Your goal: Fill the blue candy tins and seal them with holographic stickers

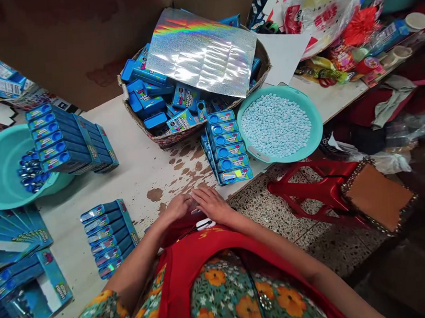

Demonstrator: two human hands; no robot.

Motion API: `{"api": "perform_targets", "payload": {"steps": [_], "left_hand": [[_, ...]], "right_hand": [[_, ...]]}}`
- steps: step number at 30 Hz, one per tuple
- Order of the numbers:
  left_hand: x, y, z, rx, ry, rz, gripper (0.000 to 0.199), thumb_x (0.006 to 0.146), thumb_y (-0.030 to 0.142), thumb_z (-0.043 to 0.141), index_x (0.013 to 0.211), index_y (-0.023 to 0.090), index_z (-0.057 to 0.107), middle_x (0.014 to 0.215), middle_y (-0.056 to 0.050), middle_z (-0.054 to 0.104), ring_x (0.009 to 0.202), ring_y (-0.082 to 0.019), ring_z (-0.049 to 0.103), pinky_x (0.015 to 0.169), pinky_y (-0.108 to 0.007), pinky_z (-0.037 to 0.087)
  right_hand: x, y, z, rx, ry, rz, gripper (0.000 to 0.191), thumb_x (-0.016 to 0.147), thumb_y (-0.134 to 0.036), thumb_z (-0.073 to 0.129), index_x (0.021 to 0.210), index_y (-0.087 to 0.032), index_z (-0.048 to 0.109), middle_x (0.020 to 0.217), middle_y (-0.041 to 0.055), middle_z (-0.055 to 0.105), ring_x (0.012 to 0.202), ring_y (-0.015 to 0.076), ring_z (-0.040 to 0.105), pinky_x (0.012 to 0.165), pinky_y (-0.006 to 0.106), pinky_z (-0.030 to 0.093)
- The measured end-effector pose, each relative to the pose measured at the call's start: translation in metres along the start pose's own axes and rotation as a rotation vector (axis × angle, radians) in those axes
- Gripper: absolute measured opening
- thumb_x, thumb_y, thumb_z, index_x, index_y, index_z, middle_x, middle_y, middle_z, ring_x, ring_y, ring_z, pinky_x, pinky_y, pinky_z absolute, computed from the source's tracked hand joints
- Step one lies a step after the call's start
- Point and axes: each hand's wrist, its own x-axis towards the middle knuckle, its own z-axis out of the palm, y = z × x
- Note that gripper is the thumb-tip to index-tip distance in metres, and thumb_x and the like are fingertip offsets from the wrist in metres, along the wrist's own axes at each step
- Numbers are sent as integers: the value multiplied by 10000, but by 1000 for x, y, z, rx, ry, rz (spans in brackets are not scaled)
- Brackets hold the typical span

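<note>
The curled left hand and outstretched right hand meet at the table's edge; whether they hold anything, I cannot tell. Just beyond the right hand, blue packs form a row pointing away, labelled faces' long axes crosswise, probably aligned for easy reach.
</note>
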Motion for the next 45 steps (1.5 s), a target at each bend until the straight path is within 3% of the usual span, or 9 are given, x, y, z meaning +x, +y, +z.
{"api": "perform_targets", "payload": {"steps": [5, 9, 14, 18, 24, 28, 34, 41, 45], "left_hand": [[12, -13, 1, -37, 25, -67, 248, 788, 313, 402, 689, 163, 574, 601, -6, 534, 570, -137, 452, 556, -253, 323], [9, -9, -2, -6, 120, -76, 271, 806, 323, 404, 762, 156, 612, 718, -52, 608, 688, -173, 526, 645, -276, 379], [-30, 38, -21, -354, 202, 240, 439, 812, 394, 502, 1205, 199, 511, 1222, -77, 559, 1035, -199, 528, 846, -292, 419], [-50, 81, -35, -521, -86, 267, 302, 841, 425, 485, 877, 152, 608, 767, -22, 621, 697, -137, 548, 643, -244, 428], [-23, 117, -66, -468, 84, 379, 303, 880, 359, 427, 1132, 198, 480, 613, 49, 504, 558, -103, 471, 544, -214, 368], [9, 128, -70, -554, 60, 392, 183, 867, 298, 414, 1023, 204, 402, 541, 81, 454, 462, -84, 418, 469, -189, 322], [48, 124, -39, -708, 54, 251, 132, 835, 262, 393, 942, 229, 323, 511, 107, 442, 351, -79, 397, 412, -180, 268], [53, 95, -31, -136, 390, 121, 236, 840, 366, 421, 1004, 202, 464, 651, 16, 546, 596, -153, 519, 577, -259, 360], [14, 35, -37, -67, 132, 36, 403, 776, 522, 492, 1005, 197, 557, 877, -39, 629, 803, -199, 562, 680, -278, 395]], "right_hand": [[-11, 9, -3, -8, -31, -86, 292, 869, -209, 550, 1160, -230, 563, 1344, 67, 509, 1280, 236, 391, 1020, 429, 364], [-8, -2, -27, 101, 19, 59, 91, 879, -247, 543, 845, -196, 610, 887, 56, 658, 913, 193, 579, 815, 323, 449], [-6, -31, -85, 346, 217, 312, 99, 882, -255, 530, 812, -196, 568, 778, 25, 622, 751, 154, 572, 684, 263, 440], [-6, -42, -126, 388, 322, 374, 87, 878, -238, 533, 821, -202, 587, 763, 21, 628, 739, 153, 576, 678, 275, 444], [7, -17, -153, 156, 676, 487, 101, 833, -280, 601, 847, -222, 682, 1083, 78, 586, 1025, 216, 534, 889, 398, 431], [16, 14, -152, 93, 697, 606, 99, 782, -300, 641, 766, -211, 683, 1068, 79, 571, 1044, 237, 511, 916, 443, 408], [18, 38, -135, 426, 751, 842, 334, 682, -339, 694, 939, -174, 557, 984, 75, 583, 857, 193, 575, 741, 357, 492], [13, 34, -133, 298, 752, 805, 315, 782, -359, 602, 1017, -169, 512, 970, 89, 591, 895, 218, 571, 780, 405, 482], [3, 7, -130, 81, 937, 531, 328, 832, -211, 555, 1155, -203, 499, 1164, 119, 525, 1125, 243, 476, 915, 435, 430]]}}
